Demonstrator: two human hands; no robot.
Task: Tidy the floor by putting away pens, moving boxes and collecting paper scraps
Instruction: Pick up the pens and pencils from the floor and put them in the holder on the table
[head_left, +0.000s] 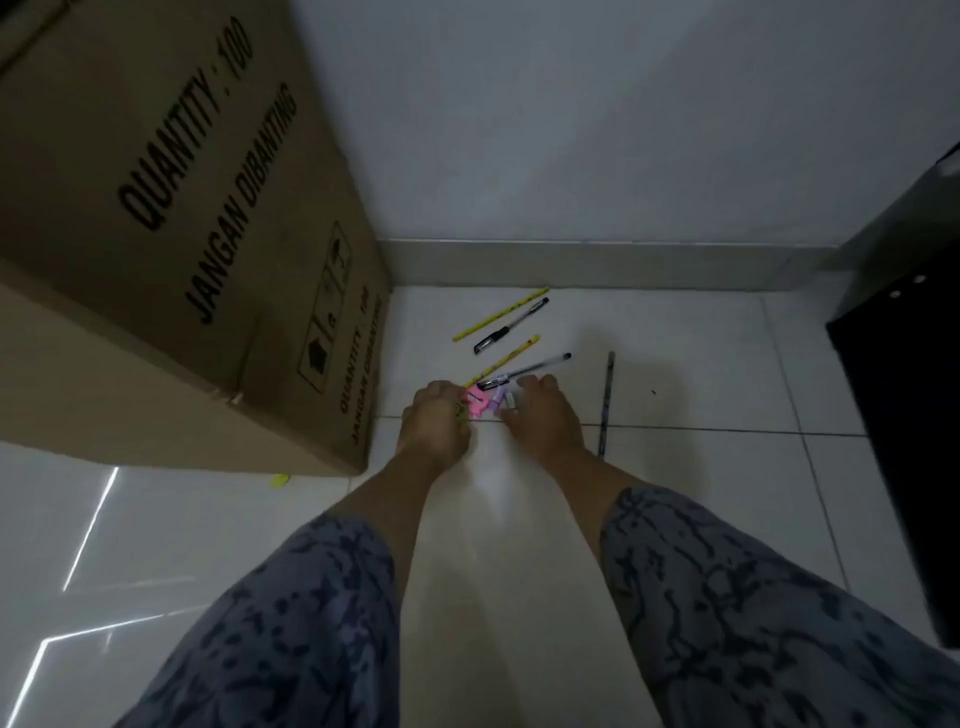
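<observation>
Several pens and pencils lie on the white tiled floor near the wall: a yellow pencil (500, 314), a black-capped pen (511, 325), a second yellow pencil (506, 358), a clear pen (530, 370) and a dark pencil (606, 402) to the right. My left hand (439, 423) is curled around small items, with a pink piece (477, 405) showing at its fingertips. My right hand (540, 415) reaches down beside it, fingers spread over small purple and white pieces (504, 399); what it touches is hidden.
A big cardboard box (171, 234) printed with "QUANTITY : 100" stands on the left, close to my left hand. A small yellow-green scrap (279, 480) lies by its bottom edge. A black cabinet (904, 364) stands on the right. The wall and skirting board (597, 262) are just behind the pens.
</observation>
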